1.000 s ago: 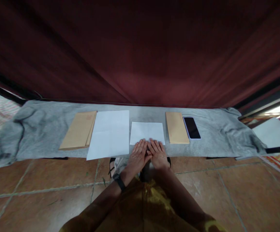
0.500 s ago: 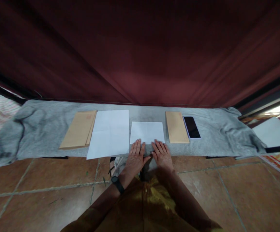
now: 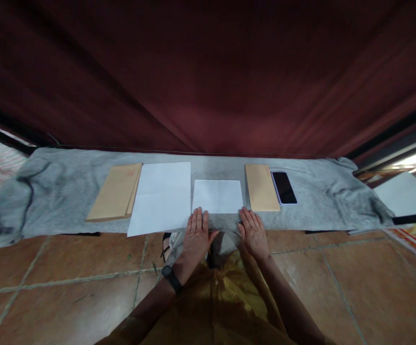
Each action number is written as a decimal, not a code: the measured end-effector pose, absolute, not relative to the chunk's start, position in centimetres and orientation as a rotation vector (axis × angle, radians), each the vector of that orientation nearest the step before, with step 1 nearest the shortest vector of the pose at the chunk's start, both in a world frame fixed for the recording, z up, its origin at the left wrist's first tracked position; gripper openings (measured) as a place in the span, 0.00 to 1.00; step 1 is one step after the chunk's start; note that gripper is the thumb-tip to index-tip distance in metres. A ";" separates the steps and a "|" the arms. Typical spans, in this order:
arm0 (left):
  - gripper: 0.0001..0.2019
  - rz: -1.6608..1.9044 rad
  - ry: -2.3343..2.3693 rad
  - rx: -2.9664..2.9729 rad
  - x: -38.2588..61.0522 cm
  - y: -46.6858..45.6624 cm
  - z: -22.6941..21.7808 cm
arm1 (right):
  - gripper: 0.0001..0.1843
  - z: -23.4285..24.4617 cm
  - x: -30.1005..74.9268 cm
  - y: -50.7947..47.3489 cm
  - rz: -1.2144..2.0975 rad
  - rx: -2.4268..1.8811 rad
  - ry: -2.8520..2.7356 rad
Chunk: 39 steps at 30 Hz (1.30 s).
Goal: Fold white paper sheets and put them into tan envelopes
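Note:
In front of me a small white sheet of paper (image 3: 217,195), with a faint crease down its middle, lies flat on the grey cloth (image 3: 319,201). My left hand (image 3: 196,235) rests flat at its near left corner, fingers stretched out and thumb apart. At the near right corner my right hand (image 3: 254,235) lies flat too, fingertips between the sheet and a brown envelope (image 3: 263,189). Neither hand grips anything. Larger white paper sheets (image 3: 163,196) lie to the left, beside several brown envelopes (image 3: 112,194) in a pile.
A phone (image 3: 284,188) lies right of the single envelope. Behind the cloth-covered narrow table hangs a dark red curtain (image 3: 208,96). A white sheet-like object (image 3: 405,194) is at the far right. Tiled floor (image 3: 78,306) shows below the table edge.
My hands have moved apart along the near edge of the small sheet: the right hand slid right toward the envelope, the left slightly left. The papers lie as before.

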<state>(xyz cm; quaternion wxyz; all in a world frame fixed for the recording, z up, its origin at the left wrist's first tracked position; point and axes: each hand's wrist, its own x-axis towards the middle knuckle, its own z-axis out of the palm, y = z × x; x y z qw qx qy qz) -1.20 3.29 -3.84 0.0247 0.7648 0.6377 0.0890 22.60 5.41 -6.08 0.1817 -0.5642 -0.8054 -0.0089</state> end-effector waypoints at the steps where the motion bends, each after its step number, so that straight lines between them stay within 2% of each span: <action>1: 0.37 0.280 1.979 2.362 -1.2 3.3 -3.9 | 0.28 -6.1 22.7 5.4 -0.023 -1.594 -2.269; 17: 0.31 0.203 1.974 2.352 -0.9 3.6 -3.0 | 0.27 -5.1 17.6 4.6 0.123 -1.477 -2.277; 23: 0.35 0.131 1.991 2.380 -0.7 3.6 -3.2 | 0.27 -4.6 15.2 5.0 0.197 -1.453 -2.373; 39: 0.30 0.048 1.937 2.503 0.3 3.4 -3.7 | 0.25 -5.1 15.8 5.5 0.205 -1.486 -2.319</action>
